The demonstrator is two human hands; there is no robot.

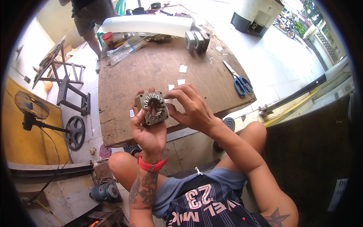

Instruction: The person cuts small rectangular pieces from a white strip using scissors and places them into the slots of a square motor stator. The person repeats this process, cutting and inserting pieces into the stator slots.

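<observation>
Low over the near side of a wooden table (151, 64), my left hand (150, 137) holds a square metal motor stator (153, 108) from below. Its round slotted bore, ringed with white liner loops along the upper part, tilts up toward me. My right hand (194, 108) is at the stator's right edge, thumb and forefinger pinching a small white slip (168, 101). Whether the slip touches the stator I cannot tell. Just beyond lie more white slips (183, 69) in a loose row, and another slip (132, 113) sits left of my left hand.
Blue-handled scissors (242, 85) lie at the table's right edge. Several similar metal blocks (197, 41) stand farther back, near a long white roll (147, 24), a clear plastic bag (126, 49) and a red cup (107, 38). Another person (92, 19) stands behind. A fan (32, 106) is at left.
</observation>
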